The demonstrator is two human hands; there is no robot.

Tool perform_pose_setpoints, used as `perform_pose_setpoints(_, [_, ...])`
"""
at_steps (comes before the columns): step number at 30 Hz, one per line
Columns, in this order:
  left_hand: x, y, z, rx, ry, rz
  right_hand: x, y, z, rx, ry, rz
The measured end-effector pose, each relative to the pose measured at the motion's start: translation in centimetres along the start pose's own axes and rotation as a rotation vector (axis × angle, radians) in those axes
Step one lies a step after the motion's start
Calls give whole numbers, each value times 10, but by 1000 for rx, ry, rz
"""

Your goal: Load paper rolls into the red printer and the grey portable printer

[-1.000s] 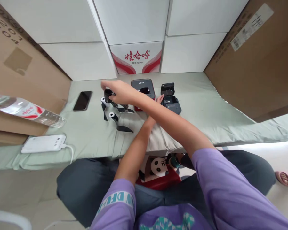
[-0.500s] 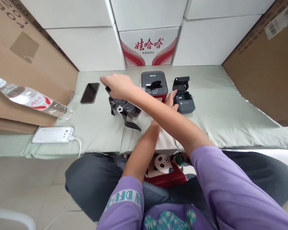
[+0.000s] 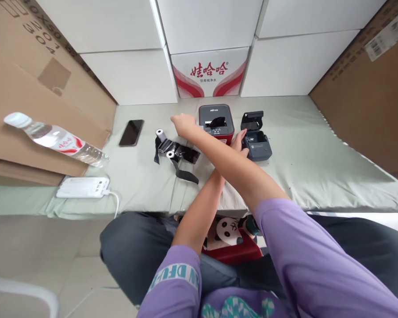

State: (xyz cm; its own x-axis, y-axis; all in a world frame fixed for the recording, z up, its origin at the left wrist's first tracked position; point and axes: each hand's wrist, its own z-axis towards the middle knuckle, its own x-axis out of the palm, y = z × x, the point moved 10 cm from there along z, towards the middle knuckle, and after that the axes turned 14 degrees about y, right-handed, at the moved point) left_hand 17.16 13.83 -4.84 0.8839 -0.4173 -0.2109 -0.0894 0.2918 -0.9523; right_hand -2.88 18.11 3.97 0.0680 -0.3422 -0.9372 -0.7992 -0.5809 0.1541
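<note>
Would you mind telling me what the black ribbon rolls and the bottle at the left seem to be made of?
The ribbon rolls: thin glossy black film, likely plastic, on white cores, with glints and loose limp tails. The bottle: clear plastic, apparently; see-through with a white cap.

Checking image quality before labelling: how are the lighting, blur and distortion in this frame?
Head view: even, soft light with faint shadows; wide-angle bending curves the boxes and bed edge; right hand, ribbon rolls and printers are sharp; near purple sleeve slightly soft.
</note>
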Motion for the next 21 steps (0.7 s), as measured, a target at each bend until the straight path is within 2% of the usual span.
perform_pose_setpoints(2, [1,2,1,12,4,4,-2,-4,0,16,2,6])
perform_pose_setpoints(4, [2,4,3,21,13,4,-16,-1,-5,-8,-88,-8])
perform_pose_setpoints(6, [3,5,4,22,13,10,-25,10,-11,-77,-162,-12])
perform_pose_setpoints(7, [2,5,4,20,7,15,-24,18,-12,-123,-160,-5])
perform_pose_setpoints(9, [1,7,6,14,-9,22,-10,36,-9,-203,-83,26])
perform_pose_setpoints(12, [-2,7,8,16,-13,24,16,54,1,-223,31,66])
perform_pose_setpoints(19, [-2,3,9,29,23,44,46,59,23,-169,137,154])
perform_pose_setpoints(21, [-2,4,9,32,19,56,48,60,24,-168,121,175])
